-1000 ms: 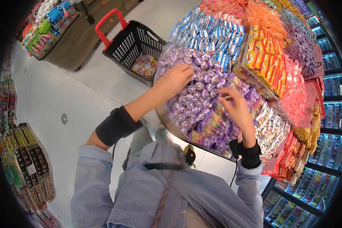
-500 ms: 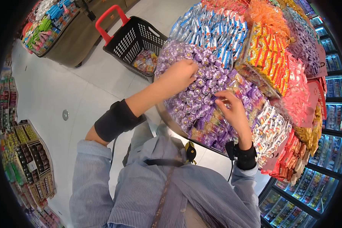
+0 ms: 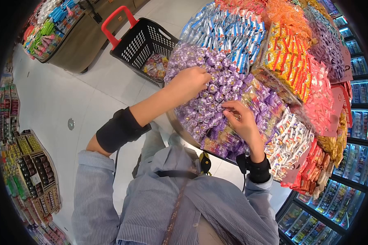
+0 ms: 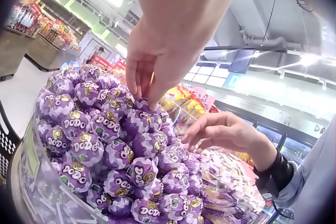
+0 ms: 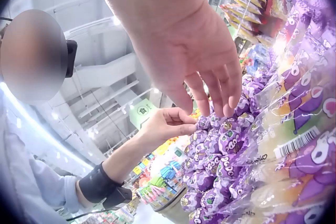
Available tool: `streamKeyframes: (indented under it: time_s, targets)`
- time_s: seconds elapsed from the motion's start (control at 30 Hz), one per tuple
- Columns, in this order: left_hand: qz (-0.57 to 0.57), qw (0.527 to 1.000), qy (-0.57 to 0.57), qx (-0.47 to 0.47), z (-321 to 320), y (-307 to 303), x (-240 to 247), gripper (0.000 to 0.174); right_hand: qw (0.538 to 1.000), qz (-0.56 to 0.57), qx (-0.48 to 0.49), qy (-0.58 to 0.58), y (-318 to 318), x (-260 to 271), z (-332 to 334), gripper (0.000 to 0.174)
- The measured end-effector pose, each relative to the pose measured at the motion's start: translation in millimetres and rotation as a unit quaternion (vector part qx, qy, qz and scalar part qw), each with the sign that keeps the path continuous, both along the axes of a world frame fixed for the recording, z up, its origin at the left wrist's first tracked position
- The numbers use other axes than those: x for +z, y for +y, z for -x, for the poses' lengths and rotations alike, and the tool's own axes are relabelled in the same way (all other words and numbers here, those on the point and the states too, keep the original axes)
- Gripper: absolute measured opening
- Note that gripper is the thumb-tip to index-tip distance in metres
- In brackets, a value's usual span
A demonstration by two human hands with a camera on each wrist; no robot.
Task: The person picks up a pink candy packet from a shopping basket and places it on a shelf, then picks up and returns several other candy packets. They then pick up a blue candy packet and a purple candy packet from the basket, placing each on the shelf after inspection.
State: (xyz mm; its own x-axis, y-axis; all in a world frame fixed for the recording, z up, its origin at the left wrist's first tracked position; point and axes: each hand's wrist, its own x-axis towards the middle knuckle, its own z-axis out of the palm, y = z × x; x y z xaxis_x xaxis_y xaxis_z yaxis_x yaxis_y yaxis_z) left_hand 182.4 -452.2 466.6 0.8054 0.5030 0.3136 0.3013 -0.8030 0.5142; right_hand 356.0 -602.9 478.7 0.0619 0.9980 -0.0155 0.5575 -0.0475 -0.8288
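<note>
Purple-wrapped round lollipops (image 3: 210,98), printed DODO in the left wrist view (image 4: 86,148), are heaped at the near side of a round candy display. My left hand (image 3: 191,84) reaches over the heap; its thumb and fingertips pinch one purple lollipop (image 4: 144,104) at the top of the pile, partly hidden by the fingers. To its right, my right hand (image 3: 243,122) hovers palm down with loosely bent fingers, near the lollipops and the purple printed bags (image 5: 304,129). Nothing shows in its fingers in the right wrist view (image 5: 194,50).
A black basket (image 3: 133,47) with a red handle (image 3: 109,34) stands on the floor at the display's left, small packets (image 3: 156,65) inside. Blue-white sticks (image 3: 229,32), a clear bin of yellow packets (image 3: 288,61) and white packets (image 3: 292,143) surround the heap. Lit shelves stand at far right.
My right hand has shifted slightly left and down toward the near lollipops. The left hand has stayed over the heap, moving only a little.
</note>
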Motion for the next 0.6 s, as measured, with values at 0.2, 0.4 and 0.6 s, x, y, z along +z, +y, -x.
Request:
streamKeyframes:
  time_s: [0.2, 0.4, 0.6]
  targets:
    - [-0.049, 0.999, 0.017, -0.009, -9, 4, -4, 0.012, 1.000, 0.012, -0.010, 0.012, 0, 1, -1, 0.018]
    - [-0.096, 0.995, -0.031, 0.002, -2, -3, -9, 0.011, 1.000, 0.003, 0.009, 0.024, 0, -7, -3, 0.019]
    - [-0.120, 0.990, -0.076, 0.016, 1, -9, 1, 0.012, 0.999, 0.016, -0.006, 0.042, -8, -1, -3, 0.019]
